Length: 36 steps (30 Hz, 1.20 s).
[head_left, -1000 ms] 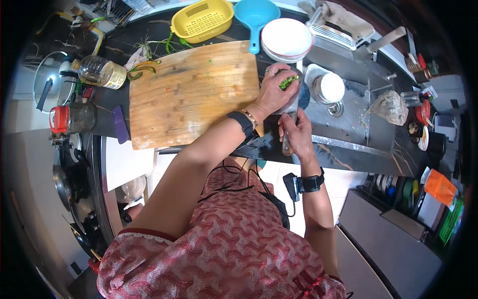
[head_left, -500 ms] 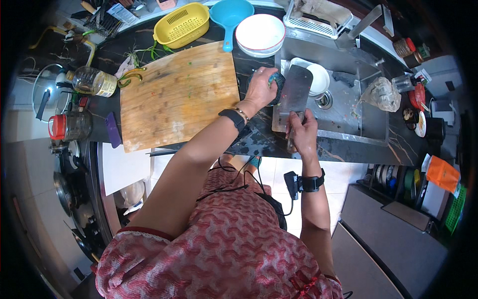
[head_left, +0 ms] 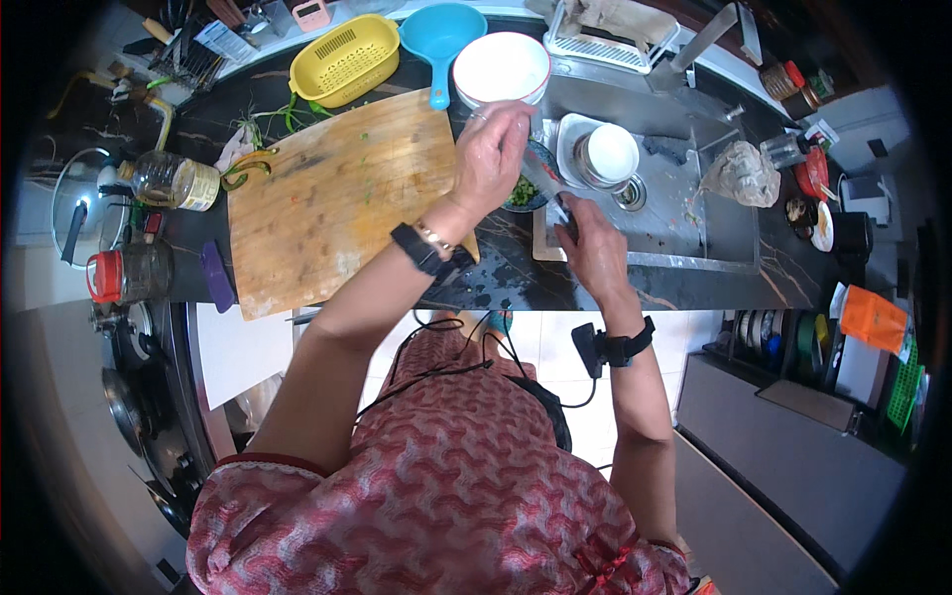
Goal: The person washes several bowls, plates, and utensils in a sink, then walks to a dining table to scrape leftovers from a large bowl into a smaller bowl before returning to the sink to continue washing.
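Observation:
My right hand [head_left: 598,243] is closed around the handle of a cleaver [head_left: 548,182]. Its blade is turned nearly edge-on and reaches over a dark patterned bowl [head_left: 540,153]. Chopped greens [head_left: 522,192] lie inside that bowl, between the cutting board and the sink. Above the bowl's left side is my left hand [head_left: 490,154], fingers extended and slightly bent, with nothing visible in them. It partly hides the bowl. The wooden cutting board [head_left: 337,208] carries a few green scraps and damp stains.
White red-rimmed bowls [head_left: 502,67], a blue ladle-like scoop [head_left: 442,40] and a yellow colander [head_left: 345,61] stand behind the board. At the right, the sink [head_left: 684,213] holds white bowls [head_left: 607,154]. An oil bottle [head_left: 178,182] and red-lidded jar [head_left: 139,273] are at left.
The cleaver has turned from broad side up to nearly edge-on and shifted left over the bowl. My left hand has moved off the bowl leftward, uncovering the chopped greens.

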Available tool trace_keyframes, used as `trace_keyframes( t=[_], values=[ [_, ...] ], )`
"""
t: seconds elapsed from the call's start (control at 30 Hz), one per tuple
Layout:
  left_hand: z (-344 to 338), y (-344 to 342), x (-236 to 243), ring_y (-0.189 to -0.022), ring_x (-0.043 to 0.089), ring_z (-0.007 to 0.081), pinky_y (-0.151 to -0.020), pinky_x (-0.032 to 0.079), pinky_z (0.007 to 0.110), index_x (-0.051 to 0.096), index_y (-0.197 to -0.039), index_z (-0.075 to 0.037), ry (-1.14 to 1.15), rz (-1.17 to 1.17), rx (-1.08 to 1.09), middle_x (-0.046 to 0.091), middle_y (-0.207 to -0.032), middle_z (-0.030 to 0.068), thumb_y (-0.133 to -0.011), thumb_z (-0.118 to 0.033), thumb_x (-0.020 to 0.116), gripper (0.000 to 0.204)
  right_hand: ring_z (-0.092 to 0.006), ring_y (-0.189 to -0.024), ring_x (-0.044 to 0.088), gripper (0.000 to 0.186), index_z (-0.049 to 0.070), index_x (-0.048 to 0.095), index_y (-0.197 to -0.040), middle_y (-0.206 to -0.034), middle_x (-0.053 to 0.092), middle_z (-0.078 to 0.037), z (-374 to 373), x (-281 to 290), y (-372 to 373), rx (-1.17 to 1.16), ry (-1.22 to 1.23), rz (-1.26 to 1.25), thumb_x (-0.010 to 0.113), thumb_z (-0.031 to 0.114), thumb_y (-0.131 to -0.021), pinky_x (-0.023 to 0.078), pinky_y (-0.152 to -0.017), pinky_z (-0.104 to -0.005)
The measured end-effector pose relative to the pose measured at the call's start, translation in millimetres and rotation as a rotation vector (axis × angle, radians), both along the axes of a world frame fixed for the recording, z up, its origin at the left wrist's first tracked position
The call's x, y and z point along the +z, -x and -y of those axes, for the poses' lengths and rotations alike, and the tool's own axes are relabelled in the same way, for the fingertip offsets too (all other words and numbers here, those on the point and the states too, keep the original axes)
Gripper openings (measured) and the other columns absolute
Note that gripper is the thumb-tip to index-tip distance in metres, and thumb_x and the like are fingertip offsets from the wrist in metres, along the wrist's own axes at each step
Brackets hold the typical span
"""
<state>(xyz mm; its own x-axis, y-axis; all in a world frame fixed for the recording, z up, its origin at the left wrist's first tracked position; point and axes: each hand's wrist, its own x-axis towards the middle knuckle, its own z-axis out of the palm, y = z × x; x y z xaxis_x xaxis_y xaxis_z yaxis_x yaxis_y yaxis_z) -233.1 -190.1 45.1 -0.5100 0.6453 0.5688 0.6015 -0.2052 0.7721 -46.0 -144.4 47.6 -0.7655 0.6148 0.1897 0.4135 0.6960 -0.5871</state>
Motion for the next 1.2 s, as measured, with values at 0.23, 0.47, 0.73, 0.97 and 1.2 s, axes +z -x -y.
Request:
trace_keyframes(
  t=[0.23,0.47,0.73,0.97,1.2],
  values=[
    [25,-33,-5,-0.133,0.01,0.0343,-0.103,0.007,0.055,0.045,-0.128,-0.015,0.581,-0.537,-0.35,0.015,-0.144,0.0175,-0.083,-0.054,0.044,0.059,-0.0261,-0.073,0.056,0.031,0.009,0.052,-0.096,-0.076,0.055,-0.007,-12,-6,-4,0.15,-0.403,0.177,0.059,0.005,-0.065,0.045,-0.058,-0.0364],
    [9,-39,-15,-0.135,-0.001,0.0332,-0.101,-0.004,0.059,0.032,-0.136,-0.015,0.81,-0.529,-0.365,0.005,-0.145,0.0178,-0.078,-0.069,0.034,0.079,-0.0243,-0.07,0.056,0.024,0.01,0.056,-0.091,-0.077,0.058,-0.004,-14,2,-16,0.081,-0.501,0.138,0.059,0.006,-0.068,0.044,-0.059,-0.0349],
    [11,-28,-28,-0.135,-0.005,0.0285,-0.102,-0.004,0.056,0.024,-0.138,-0.008,0.939,-0.554,-0.276,0.003,-0.146,0.0163,-0.077,-0.071,0.033,0.088,-0.0217,-0.069,0.055,0.02,0.011,0.056,-0.088,-0.074,0.056,-0.003,-32,5,-45,0.01,-0.601,0.164,0.055,0.006,-0.069,0.043,-0.059,-0.0335],
    [25,-9,-46,-0.127,0.028,0.0315,-0.102,0.018,0.05,0.053,-0.117,-0.008,0.659,-0.36,-0.195,0.033,-0.136,0.0142,-0.086,-0.048,0.045,0.052,-0.0295,-0.077,0.06,0.036,0.012,0.059,-0.096,-0.086,0.062,-0.01,-45,13,-86,-0.362,-0.404,0.263,0.068,0.004,-0.063,0.048,-0.067,-0.037],
    [56,78,-79,-0.071,0.055,0.0324,-0.065,0.045,0.037,0.059,-0.075,-0.001,0.206,-0.028,0.238,0.057,-0.074,0.0142,-0.081,-0.009,0.054,0.012,-0.006,-0.062,0.044,0.022,-0.001,0.056,-0.092,-0.069,0.052,0.001,-14,-5,-33,-0.302,0.329,-0.194,0.068,0.006,-0.075,0.04,-0.058,-0.0204]
  ],
)
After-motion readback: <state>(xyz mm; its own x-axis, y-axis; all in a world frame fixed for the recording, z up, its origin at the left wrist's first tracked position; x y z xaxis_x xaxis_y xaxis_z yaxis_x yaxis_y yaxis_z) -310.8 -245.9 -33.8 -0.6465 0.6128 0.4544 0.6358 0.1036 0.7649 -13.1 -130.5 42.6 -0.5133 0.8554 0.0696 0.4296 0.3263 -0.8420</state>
